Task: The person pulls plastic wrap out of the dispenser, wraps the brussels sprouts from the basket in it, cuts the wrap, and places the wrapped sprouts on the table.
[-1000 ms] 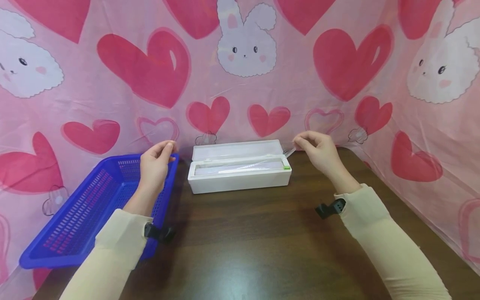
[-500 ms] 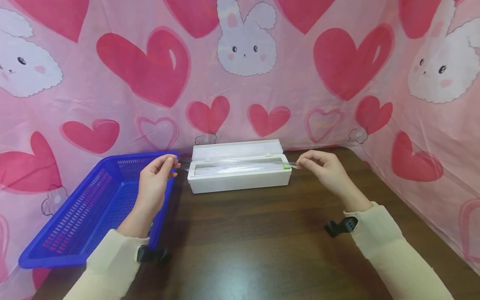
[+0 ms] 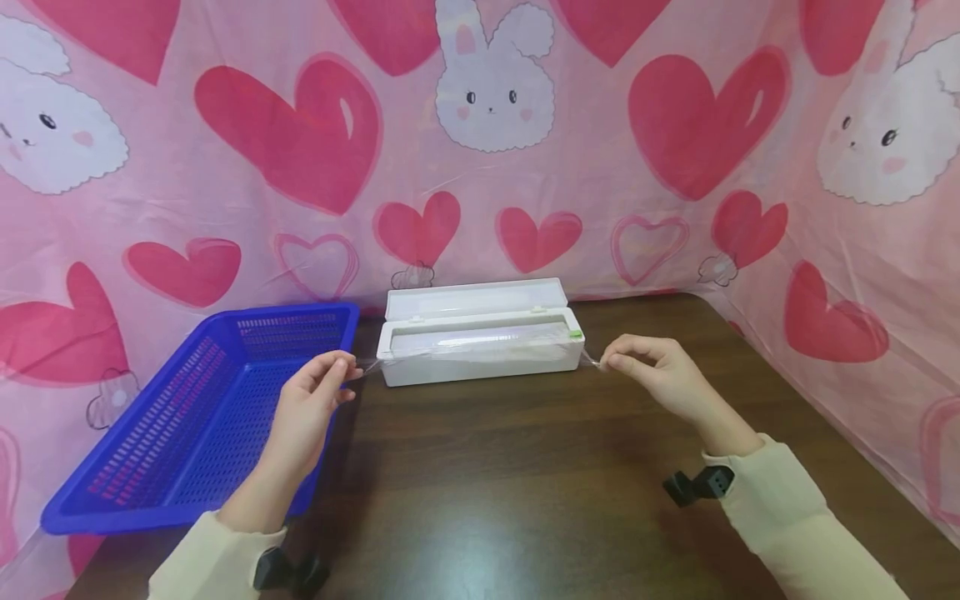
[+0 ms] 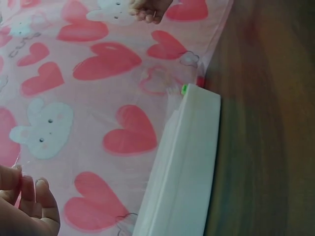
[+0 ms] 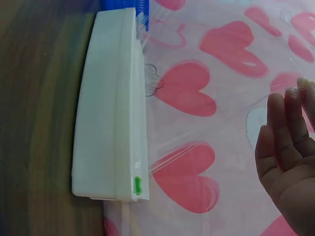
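Observation:
A white cling film dispenser box stands on the table with its lid raised at the back. Clear cling film comes out of it and drapes over the front edge, creased and shiny. At the box's left end, my left hand pinches one corner of the film between thumb and fingers. My right hand pinches the opposite corner, just beyond the right end. A small green piece sits at the box's right end. In the left wrist view, the film is barely visible near the left fingertips.
A blue perforated plastic basket stands at the left, under and beside the left forearm. The dark wooden table extends in front of the box. A pink cloth with hearts and rabbits hangs behind and around the table.
Both hands have come down and toward me, drawing the cling film from above the box's opening to over its front edge. The box has stayed in place.

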`<action>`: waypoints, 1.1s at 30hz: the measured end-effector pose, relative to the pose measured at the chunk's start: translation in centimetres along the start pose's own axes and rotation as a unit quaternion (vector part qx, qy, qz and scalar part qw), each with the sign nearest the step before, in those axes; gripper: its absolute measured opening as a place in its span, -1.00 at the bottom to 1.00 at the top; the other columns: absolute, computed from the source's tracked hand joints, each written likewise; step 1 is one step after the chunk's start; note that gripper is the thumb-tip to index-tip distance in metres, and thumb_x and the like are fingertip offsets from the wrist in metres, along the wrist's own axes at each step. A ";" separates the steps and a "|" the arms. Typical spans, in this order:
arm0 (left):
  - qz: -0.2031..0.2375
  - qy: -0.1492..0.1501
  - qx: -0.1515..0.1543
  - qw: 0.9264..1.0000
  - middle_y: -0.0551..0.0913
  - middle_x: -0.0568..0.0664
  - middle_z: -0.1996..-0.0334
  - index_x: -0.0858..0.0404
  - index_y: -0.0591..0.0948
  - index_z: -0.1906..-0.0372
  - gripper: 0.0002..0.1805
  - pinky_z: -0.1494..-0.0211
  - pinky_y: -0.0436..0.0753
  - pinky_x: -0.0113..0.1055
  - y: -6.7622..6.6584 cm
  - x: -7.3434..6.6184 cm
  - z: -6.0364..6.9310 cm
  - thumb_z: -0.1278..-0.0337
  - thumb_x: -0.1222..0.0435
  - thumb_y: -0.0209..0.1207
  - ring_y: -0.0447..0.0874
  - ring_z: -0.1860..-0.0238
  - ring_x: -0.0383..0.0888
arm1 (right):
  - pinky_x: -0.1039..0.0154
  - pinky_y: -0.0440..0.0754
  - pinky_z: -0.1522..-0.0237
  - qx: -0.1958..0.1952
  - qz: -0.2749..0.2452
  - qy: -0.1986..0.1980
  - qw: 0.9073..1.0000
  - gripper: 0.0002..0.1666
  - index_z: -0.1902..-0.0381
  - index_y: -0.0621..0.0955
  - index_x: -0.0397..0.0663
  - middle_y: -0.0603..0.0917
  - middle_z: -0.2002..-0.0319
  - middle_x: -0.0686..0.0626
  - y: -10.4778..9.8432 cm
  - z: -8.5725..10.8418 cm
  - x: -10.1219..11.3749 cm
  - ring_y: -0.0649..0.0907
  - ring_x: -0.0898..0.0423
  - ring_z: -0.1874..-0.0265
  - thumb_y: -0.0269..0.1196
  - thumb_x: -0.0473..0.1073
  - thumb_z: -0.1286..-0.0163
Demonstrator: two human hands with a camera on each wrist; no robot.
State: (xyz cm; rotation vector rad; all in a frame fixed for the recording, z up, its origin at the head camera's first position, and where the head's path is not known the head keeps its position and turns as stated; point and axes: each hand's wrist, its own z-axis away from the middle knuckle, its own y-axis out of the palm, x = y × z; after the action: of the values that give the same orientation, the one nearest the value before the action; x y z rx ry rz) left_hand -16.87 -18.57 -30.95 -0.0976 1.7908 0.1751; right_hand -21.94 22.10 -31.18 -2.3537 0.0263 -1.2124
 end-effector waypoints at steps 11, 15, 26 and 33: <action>-0.039 -0.058 0.032 0.997 0.54 -0.14 0.31 0.33 0.44 0.18 -0.81 0.23 0.47 -0.41 -0.4 1.5 2.0 -0.38 0.26 -0.09 0.47 0.19 -0.25 | 0.28 0.51 0.27 0.052 -0.032 0.010 0.998 -0.85 0.32 0.62 -0.19 0.61 0.36 -0.10 0.8 2.2 -1.3 0.56 0.09 0.34 0.12 -0.44 -0.29; -0.071 -0.095 0.047 0.992 0.54 -0.09 0.30 0.41 0.43 0.13 -0.79 0.22 0.46 -0.36 -0.5 2.5 2.3 -0.38 0.31 -0.10 0.48 0.20 -0.26 | 0.28 0.53 0.26 0.082 -0.037 0.009 0.996 -0.85 0.31 0.61 -0.22 0.61 0.36 -0.15 0.8 3.0 -2.0 0.56 0.09 0.35 0.10 -0.45 -0.30; -0.212 -0.087 0.097 0.969 0.56 0.08 0.29 0.38 0.53 0.22 -0.85 0.26 0.45 -0.29 0.1 5.1 3.6 -0.31 0.39 -0.03 0.46 0.22 -0.01 | 0.31 0.53 0.25 0.145 -0.010 0.005 0.989 -0.78 0.30 0.63 -0.06 0.61 0.37 0.04 0.9 4.7 -3.9 0.57 0.06 0.37 0.11 -0.44 -0.29; -0.283 -0.039 0.119 0.951 0.58 -0.02 0.34 0.31 0.55 0.30 -0.89 0.10 0.47 -0.18 -0.1 6.0 4.1 -0.26 0.44 0.01 0.51 0.21 -0.10 | 0.30 0.51 0.32 0.199 0.023 -0.009 0.980 -0.84 0.31 0.62 -0.02 0.58 0.41 -0.04 1.6 5.2 -5.2 0.54 0.16 0.40 0.14 -0.36 -0.31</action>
State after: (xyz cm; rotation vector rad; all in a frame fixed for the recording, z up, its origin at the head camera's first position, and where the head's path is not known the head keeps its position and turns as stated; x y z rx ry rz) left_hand -14.27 -17.80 -37.70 -0.4184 1.6238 -0.4412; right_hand -20.76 23.98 -38.32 -2.0027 -0.1540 -1.0607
